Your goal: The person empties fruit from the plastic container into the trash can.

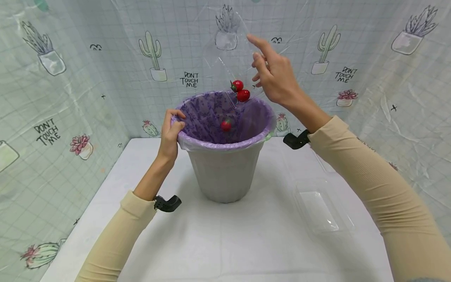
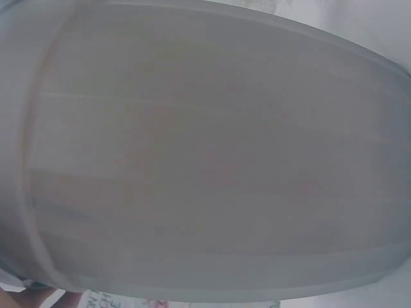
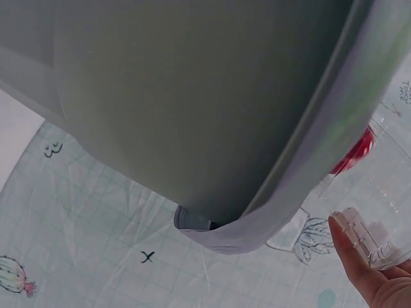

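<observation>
A grey trash bin [image 1: 225,172] lined with a purple patterned bag [image 1: 201,113] stands upright on the table. My left hand [image 1: 170,135] grips its rim on the left side, with fingers over the lined edge. Above the bin's right rear, my right hand [image 1: 276,74] holds a clear plastic box [image 3: 385,237] tilted over the opening. Two red cherry tomatoes [image 1: 240,91] show at the low end of that box. Another cherry tomato [image 1: 226,125] appears within the bin's mouth, blurred. Grey bin wall [image 2: 212,154] fills most of the left wrist view.
A second clear plastic piece [image 1: 320,207], shallow and rectangular, lies on the white table [image 1: 176,243] to the right of the bin. A cactus-printed sheet [image 1: 105,66] hangs behind and along both sides.
</observation>
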`<state>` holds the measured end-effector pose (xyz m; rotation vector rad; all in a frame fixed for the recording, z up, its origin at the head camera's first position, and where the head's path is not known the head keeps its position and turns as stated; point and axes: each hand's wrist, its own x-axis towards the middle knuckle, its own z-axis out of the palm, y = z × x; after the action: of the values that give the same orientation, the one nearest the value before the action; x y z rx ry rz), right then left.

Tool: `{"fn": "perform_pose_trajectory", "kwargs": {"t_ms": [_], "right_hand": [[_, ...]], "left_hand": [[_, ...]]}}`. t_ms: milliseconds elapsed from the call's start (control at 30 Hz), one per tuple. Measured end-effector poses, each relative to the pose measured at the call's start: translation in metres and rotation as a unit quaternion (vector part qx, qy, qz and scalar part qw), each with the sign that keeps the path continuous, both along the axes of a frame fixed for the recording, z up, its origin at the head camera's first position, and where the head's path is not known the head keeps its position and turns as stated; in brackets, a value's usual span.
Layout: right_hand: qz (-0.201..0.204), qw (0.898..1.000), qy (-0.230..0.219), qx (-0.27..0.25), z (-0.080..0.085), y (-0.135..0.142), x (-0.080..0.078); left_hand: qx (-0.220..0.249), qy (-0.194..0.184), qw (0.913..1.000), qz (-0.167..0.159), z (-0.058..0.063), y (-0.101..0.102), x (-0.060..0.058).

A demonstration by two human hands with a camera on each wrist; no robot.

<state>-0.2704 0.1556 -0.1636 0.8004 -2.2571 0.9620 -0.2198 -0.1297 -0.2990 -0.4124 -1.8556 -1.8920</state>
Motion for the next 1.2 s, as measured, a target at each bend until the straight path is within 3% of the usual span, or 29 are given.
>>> {"fn": "perform_pose_trajectory", "kwargs": {"t_ms": [1200], "right_hand": [[-0.013, 0.999, 0.028, 0.014, 0.0023, 0.0016, 0.0028]], "left_hand": [[-0.008, -0.005, 1.0000, 0.003, 0.0006, 0.0007, 0.0022]]}}
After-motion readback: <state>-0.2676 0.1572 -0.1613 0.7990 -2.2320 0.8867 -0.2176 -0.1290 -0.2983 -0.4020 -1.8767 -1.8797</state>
